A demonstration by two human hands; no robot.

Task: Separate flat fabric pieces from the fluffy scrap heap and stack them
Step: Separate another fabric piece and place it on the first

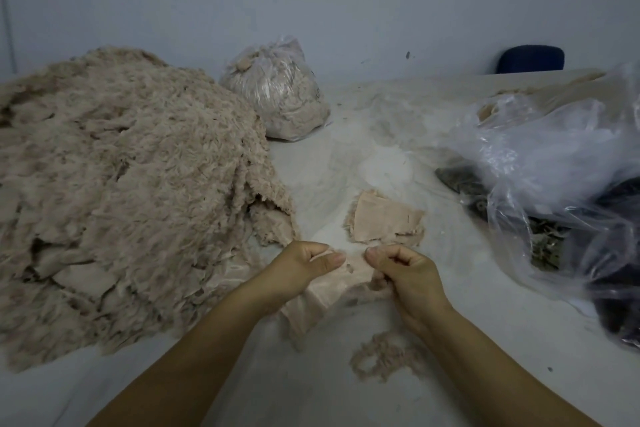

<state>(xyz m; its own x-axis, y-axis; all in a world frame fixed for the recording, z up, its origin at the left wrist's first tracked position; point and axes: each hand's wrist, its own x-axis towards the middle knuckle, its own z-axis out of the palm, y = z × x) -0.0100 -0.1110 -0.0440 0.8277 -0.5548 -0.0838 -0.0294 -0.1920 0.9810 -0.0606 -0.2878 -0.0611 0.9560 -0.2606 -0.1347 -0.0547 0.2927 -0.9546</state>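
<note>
You had a big beige fluffy scrap heap (121,191), rough pile; pinkish flat fabric pieces (384,222), smooth matt cloth; clear plastic bags (540,149), glossy, crinkled.

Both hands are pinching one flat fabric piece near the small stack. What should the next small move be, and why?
Probably carry the flat fabric piece forward and lay it on the small stack. The left hand and right hand each pinch its top edge, it looks already clear of the fluffy heap, and the stack lies on the table just beyond the fingers.
</note>
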